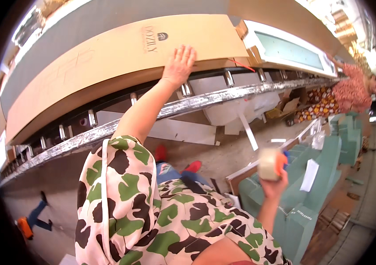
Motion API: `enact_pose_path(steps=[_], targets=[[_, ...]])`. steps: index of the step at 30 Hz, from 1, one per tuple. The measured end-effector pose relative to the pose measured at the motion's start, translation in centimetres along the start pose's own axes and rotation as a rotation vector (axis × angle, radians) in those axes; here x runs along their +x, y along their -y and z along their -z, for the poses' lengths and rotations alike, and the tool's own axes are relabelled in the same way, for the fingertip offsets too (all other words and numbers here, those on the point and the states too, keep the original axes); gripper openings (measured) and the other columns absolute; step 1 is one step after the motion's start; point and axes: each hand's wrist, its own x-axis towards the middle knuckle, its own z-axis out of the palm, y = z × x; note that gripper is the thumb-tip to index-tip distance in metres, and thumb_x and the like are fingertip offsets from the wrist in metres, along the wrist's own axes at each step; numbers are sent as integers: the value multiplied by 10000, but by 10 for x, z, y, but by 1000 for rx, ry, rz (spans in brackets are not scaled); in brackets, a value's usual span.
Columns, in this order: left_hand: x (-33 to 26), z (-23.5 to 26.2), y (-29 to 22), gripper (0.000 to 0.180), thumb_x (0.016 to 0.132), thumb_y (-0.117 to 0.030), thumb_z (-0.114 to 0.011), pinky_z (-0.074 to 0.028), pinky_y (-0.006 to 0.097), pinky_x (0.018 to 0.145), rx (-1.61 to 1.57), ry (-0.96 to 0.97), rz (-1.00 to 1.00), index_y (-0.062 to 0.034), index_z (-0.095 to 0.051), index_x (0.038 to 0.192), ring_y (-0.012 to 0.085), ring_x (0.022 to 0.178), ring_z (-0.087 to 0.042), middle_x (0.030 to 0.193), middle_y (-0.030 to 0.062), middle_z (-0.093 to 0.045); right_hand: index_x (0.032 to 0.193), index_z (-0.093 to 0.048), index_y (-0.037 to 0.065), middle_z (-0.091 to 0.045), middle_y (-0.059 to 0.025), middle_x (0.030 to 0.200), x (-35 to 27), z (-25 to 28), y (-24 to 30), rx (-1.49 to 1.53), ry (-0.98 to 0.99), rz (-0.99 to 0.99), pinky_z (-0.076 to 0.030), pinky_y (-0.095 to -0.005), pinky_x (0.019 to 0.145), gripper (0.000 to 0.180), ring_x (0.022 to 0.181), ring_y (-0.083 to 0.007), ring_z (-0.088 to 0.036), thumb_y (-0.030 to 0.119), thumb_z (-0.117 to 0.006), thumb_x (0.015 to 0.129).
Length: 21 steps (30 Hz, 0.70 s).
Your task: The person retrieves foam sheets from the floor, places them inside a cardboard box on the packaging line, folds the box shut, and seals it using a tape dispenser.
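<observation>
A long, flat brown cardboard box (108,53) lies on a roller conveyor. Flat on its top, near the edge closest to me, rests my left hand (180,66), fingers stretched out and together. My right hand (274,185) is raised off to the right, away from the box, closed around a tape dispenser (281,161). It has orange and blue parts and carries a wide roll of pale tape (268,164); its outline is slightly blurred. A thin red strip (243,66) sticks out by the right end of the box.
The worn metal conveyor rail (223,98) runs between me and the box. Further right on the line stands a white-framed panel (290,49), with a person (351,90) beside it. Green foam-like blocks (302,216) are stacked at my right. White scraps (183,131) lie below the rail.
</observation>
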Motion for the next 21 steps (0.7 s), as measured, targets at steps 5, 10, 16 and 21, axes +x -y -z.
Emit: enact_pose_path(steps=[5,10,16,21], targets=[[-10,11,16,563,838,-190,-474,-297,480,1086,-68,-58,-102,-4,-397,1363,348,1296,-421,1386,176,-453,1367,-416,0,-523,-99,1317,118,-160,-77,-670,272,110,-414,-345,1007,608,1208,-217,-509,172,-589,809],[-19,8,26,534,838,-213,-472,-315,460,1079,-66,-138,-82,0,-443,1327,337,1263,-454,1354,168,-479,1209,-616,45,-684,-124,1001,180,-334,-95,-1734,343,663,-497,-302,808,675,915,-206,-659,476,-741,704],[-19,7,19,476,853,-223,-467,-330,447,1081,-23,-216,-83,1,-516,1270,326,1250,-478,1315,160,-527,1008,-722,57,-701,-149,943,239,-389,-112,-2240,426,444,-505,-324,784,583,878,-239,-669,532,-697,671],[-28,14,30,475,857,-217,-465,-322,443,1089,-16,-200,-80,1,-508,1277,326,1255,-474,1318,158,-525,960,-728,35,-697,-176,926,243,-412,-122,-2378,486,274,-506,-336,752,556,844,-249,-668,512,-686,678]])
